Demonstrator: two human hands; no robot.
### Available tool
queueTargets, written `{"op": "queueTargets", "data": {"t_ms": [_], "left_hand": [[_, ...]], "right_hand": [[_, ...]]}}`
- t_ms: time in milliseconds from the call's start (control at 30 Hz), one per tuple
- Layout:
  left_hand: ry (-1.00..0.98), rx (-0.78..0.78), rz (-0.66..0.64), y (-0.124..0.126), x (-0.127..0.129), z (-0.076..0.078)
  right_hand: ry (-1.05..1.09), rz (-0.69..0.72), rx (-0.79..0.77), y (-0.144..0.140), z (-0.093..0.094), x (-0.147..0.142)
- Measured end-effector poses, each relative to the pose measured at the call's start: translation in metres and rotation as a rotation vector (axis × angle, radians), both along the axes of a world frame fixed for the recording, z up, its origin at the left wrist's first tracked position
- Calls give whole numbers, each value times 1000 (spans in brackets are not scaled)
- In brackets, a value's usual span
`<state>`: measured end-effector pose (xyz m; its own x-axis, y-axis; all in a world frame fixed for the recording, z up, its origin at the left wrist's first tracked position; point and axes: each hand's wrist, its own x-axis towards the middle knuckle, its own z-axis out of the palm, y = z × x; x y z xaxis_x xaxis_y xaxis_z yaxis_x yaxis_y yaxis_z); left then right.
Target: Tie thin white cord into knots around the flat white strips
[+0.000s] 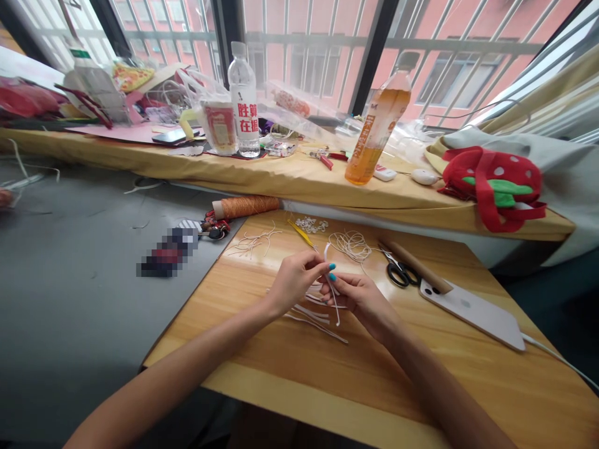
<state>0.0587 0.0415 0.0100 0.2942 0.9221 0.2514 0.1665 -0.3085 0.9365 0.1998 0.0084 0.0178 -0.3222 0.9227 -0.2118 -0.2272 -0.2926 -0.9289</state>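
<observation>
Both hands pinch a white cord [333, 293] mid-bench — left hand [294, 282] gripping its top, right hand [358, 298] just below; loose strands [312, 317] beneath could snag and tangle the work.

On the counter [468, 374] before you, the scissors [399, 272] lie left of the phone [472, 310]. The thread spool [246, 206] sits behind, to your left, and 2 bottles [243, 100] stand on the ledge [299, 181] beyond.

One camera sitting on my head, looking forward and down over my forearms, taking in my hands [327, 290] close up above the wooden tabletop [374, 374], facing the cluttered window ledge [299, 178] and barred window [327, 56] beyond.
</observation>
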Motion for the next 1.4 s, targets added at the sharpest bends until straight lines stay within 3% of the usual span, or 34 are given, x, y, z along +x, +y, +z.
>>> {"op": "queueTargets", "data": {"t_ms": [367, 533, 633, 767, 933, 1033, 1133, 1200, 1267, 1400], "left_hand": [[-25, 31, -43, -1, -1, 2], [-77, 22, -94, -2, -1, 2], [-40, 87, -114, -2, -2, 5], [86, 208, -77, -2, -3, 10], [90, 196, -35, 0, -4, 9], [179, 442, -10, 6, -12, 7], [425, 798, -106, 10, -18, 7], [524, 932, -164, 9, -18, 6], [528, 971, -180, 7, -17, 4], [400, 888, -161, 4, -13, 1]], "right_hand": [[144, 25, -137, -1, 3, 1], [111, 68, -187, 2, 1, 3], [-49, 71, -50, 3, 6, 5], [-320, -46, 215, 2, 14, 6], [-218, -52, 120, 3, 11, 8], [-74, -176, 25, 5, 7, 10], [13, -223, 12, 5, 5, 12], [38, -229, 23, 4, 5, 11], [41, -227, 35, 3, 5, 9], [2, -223, 36, 1, 8, 5]]}}
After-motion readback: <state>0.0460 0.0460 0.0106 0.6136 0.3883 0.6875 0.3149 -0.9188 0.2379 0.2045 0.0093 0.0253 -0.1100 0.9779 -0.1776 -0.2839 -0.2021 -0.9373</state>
